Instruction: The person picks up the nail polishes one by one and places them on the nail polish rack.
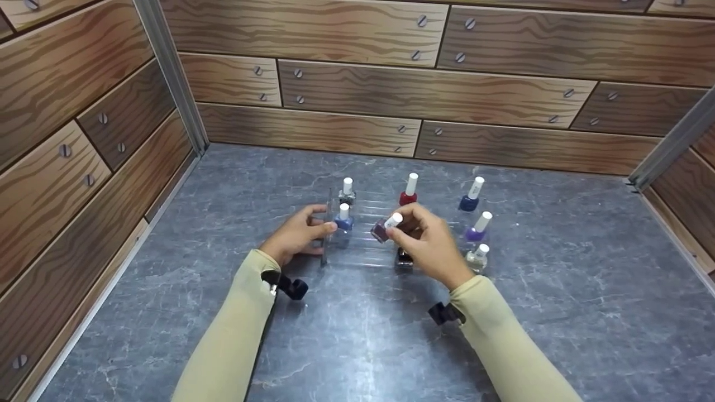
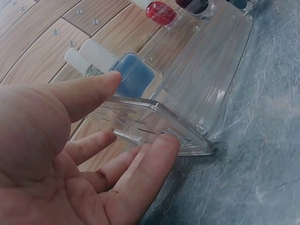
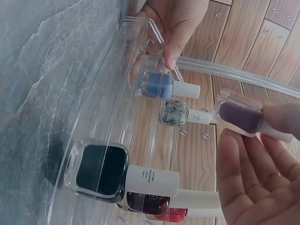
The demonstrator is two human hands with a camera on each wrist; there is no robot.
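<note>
My right hand [image 1: 429, 240] pinches a dusky purple nail polish bottle [image 1: 380, 229] by its white cap, tilted above a clear tiered rack [image 1: 371, 258]. My left hand [image 1: 301, 231] holds the rack's left end panel [image 2: 140, 119], thumb over the edge and fingers on its outer side. Right beside that thumb, a blue polish bottle [image 2: 136, 75] stands in the rack. Behind it is a glitter polish bottle [image 3: 176, 114]. A red bottle [image 1: 408, 196] stands at mid-rack, and a dark green-black bottle [image 3: 102, 171] is lower down, partly hidden by the right hand in the head view.
Toward the right are a dark blue bottle [image 1: 469, 202], a violet bottle [image 1: 476, 233] and a clear-looking bottle [image 1: 477, 259]. The grey marbled tabletop [image 1: 558, 312] lies around the rack. Wood-patterned walls [image 1: 346, 84] close in the back and sides.
</note>
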